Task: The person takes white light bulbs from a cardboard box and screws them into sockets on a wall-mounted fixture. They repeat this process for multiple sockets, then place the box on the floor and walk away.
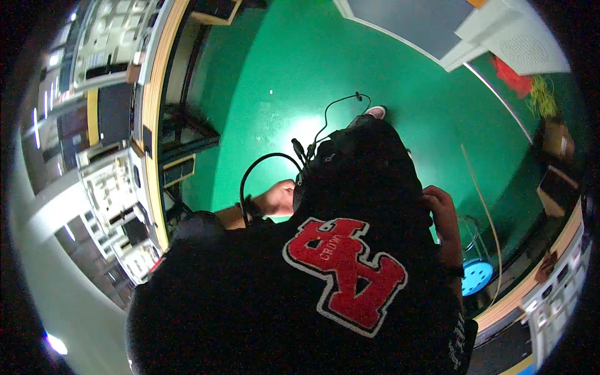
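Observation:
My left hand (278, 199) is beside the left side of my black clothing (369, 175), its fingertips hidden against the dark cloth. A thick black cable (262, 159) arcs from beside that wrist over to a bundle of black cable ends (303, 151) at my front. From there a thinner cord (326, 119) loops forward above the floor. At my right side, my right hand (441, 209) has its fingers curled in against the edge of the clothing. Whatever lies inside those fingers is hidden.
Long wood-edged workbenches (152, 94) with white trays run along the left. A grey-topped white cabinet (409, 25) stands ahead. At right are a blue round stool (477, 277), a pale cord (484, 200) and red and green bundles (514, 78). The floor (269, 69) is green.

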Demonstrator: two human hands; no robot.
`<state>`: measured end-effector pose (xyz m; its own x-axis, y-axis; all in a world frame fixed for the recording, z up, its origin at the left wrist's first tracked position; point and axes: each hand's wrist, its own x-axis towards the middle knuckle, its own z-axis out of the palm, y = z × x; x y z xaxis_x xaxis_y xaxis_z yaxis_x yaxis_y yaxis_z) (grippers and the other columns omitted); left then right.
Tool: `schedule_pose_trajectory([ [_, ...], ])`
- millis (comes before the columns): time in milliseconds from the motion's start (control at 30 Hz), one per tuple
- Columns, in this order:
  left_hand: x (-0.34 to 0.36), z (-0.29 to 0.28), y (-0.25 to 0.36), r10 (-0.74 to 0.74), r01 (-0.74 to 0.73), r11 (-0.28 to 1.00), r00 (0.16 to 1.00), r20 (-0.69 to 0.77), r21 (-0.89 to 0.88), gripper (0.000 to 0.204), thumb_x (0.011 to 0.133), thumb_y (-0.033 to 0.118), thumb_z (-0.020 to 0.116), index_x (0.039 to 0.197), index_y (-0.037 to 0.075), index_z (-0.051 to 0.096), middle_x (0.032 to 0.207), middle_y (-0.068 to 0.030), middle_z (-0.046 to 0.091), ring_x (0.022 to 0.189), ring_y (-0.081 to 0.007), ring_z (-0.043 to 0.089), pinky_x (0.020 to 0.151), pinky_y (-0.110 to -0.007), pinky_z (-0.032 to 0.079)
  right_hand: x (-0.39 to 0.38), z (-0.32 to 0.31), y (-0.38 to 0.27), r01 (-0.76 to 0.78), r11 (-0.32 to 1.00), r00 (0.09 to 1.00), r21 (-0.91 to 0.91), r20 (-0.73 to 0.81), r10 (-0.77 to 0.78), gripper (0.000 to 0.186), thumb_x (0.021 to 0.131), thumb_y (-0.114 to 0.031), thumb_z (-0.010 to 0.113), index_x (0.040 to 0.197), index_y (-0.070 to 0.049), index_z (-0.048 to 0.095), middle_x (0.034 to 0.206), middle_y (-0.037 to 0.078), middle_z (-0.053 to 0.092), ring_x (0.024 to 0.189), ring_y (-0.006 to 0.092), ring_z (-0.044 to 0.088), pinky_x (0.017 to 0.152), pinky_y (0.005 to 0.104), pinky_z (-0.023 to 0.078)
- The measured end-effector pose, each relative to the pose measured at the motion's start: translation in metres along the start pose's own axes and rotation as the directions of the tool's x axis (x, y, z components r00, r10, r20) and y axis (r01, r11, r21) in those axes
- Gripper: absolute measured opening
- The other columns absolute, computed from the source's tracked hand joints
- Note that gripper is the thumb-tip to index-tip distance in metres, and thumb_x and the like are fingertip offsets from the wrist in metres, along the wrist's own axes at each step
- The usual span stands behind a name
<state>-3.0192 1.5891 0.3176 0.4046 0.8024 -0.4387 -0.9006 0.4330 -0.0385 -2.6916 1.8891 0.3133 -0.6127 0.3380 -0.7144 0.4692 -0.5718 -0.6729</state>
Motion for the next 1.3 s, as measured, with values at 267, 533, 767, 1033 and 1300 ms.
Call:
schedule_pose_trajectory([
  [267,0.040,-0.006,-0.061,0.399,-0.483,0.763,0.875,-0.275,-0.429,0.036,0.091,0.024,0.047,0.120,0.003,0.051,0.120,-0.0098,0.054,0.110,-0.0192,0.049,0.099,-0.034,0.036,0.074,0.058,-0.114,-0.002,0.962,0.974,-0.274,0.216,0.063,0.026,0.082,-0.023,0.061,0.099,-0.002,0.063,0.084,-0.001,0.059,0.076,0.0087,0.051,0.070,0.0233,0.041],
  [533,0.038,0.026,-0.037,0.440,-0.632,0.762,0.665,-0.604,-0.141,0.028,0.092,0.019,0.042,0.110,0.002,0.055,0.106,-0.0095,0.060,0.098,-0.0200,0.055,0.092,-0.033,0.042,0.093,0.092,-0.145,0.174,0.901,0.804,-0.397,0.585,0.103,0.028,0.083,-0.030,0.063,0.093,-0.003,0.064,0.079,-0.001,0.058,0.074,0.0087,0.050,0.065,0.0231,0.039],
  [767,0.041,0.030,-0.001,0.455,-0.547,0.833,0.589,-0.668,0.084,0.028,0.093,0.016,0.037,0.103,0.001,0.059,0.096,-0.0097,0.065,0.087,-0.0205,0.060,0.085,-0.033,0.048,0.087,0.089,-0.143,0.323,0.715,0.864,-0.620,0.502,0.045,0.032,0.085,-0.031,0.061,0.076,0.000,0.063,0.062,-0.002,0.052,0.062,0.0084,0.047,0.058,0.0242,0.038],
  [1033,0.065,0.026,0.075,0.435,-0.012,0.827,0.647,-0.627,0.561,0.036,0.096,0.026,0.038,0.122,0.003,0.048,0.103,-0.0119,0.062,0.080,-0.0196,0.060,0.073,-0.033,0.049,0.055,0.047,-0.115,0.091,0.904,0.927,-0.418,0.367,0.076,0.031,0.086,-0.030,0.058,0.080,0.000,0.061,0.068,-0.001,0.054,0.061,0.0086,0.047,0.058,0.0247,0.038],
  [1300,0.106,0.086,0.123,0.339,0.435,0.190,0.812,-0.475,0.880,0.044,0.090,0.043,0.048,0.101,0.003,0.063,0.090,-0.0088,0.064,0.080,-0.0165,0.059,0.073,-0.031,0.047,0.013,0.034,-0.060,-0.103,0.976,0.964,-0.194,0.221,0.146,0.028,0.089,-0.029,0.056,0.092,-0.002,0.062,0.081,-0.001,0.060,0.074,0.0084,0.051,0.070,0.0246,0.042],
])
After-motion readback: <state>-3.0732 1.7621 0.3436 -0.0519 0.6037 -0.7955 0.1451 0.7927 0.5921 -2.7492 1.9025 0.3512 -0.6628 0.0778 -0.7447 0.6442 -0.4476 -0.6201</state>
